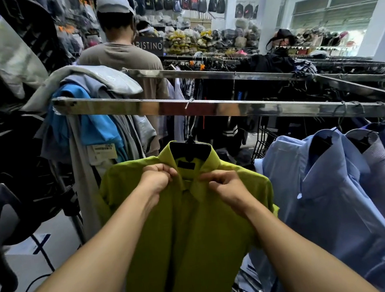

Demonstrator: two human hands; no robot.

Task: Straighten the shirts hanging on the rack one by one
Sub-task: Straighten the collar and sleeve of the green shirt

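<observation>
clothes shop, metal rack, both hands pinching green shirt collar

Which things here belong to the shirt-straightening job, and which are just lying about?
Job: green shirt, gripped at the collar by left hand and right hand; black hanger; metal rail; blue shirts alongside.
Lying about: heaped clothes over the rail end; backpacks; person in beige top.
</observation>
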